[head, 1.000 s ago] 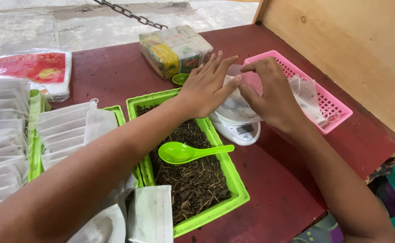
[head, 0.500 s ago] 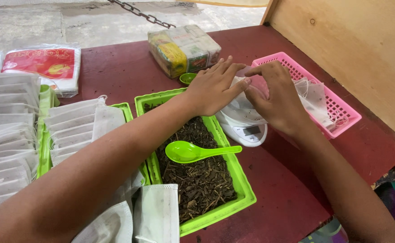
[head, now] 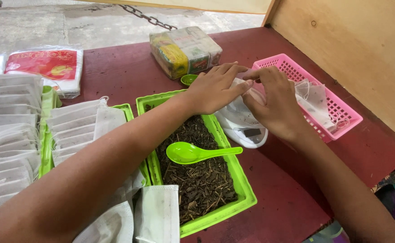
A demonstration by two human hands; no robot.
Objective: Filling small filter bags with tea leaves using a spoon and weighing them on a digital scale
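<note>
Nearest me, the green tray (head: 247, 198) of dried leaves holds a green spoon (head: 193, 153) lying idle, with stacks of empty white sachets (head: 76, 126) to the left. Just beyond, over the small white scale (head: 244, 130), my left hand (head: 213, 87) and right hand (head: 276, 105) pinch the filled white pouch (head: 242, 96) between fingertips, closing its mouth, I judge. Next it wants a firm fold. The pink basket (head: 341, 117) of finished pouches sits far right.

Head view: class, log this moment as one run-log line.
left hand: on white filter bag | right hand: pinching same bag | bag: over white scale | green spoon: lying on dried leaves in green tray
</note>
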